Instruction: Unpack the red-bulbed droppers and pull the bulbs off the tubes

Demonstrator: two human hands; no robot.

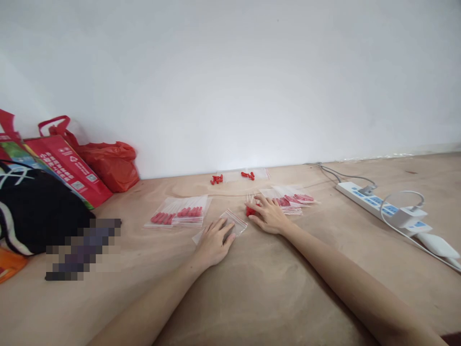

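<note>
My left hand (215, 240) rests palm down, fingers stretched out, on a small clear zip bag (237, 222) with a red stripe along its seal. My right hand (270, 217) lies with its fingers spread over a small bunch of thin white sticks with red ends (249, 209). The fingers partly hide this bunch. To the left are zip bags filled with similar red-ended sticks (189, 214). More filled zip bags (293, 199) overlap just beyond my right hand.
By the wall lie two loose groups of red pieces (216, 179), with flat clear bags (233, 177) near them. At right stands a white power strip (382, 205) with a charger (409, 217) and cables. Red bags (111, 166) and a black bag (39, 211) fill the left side.
</note>
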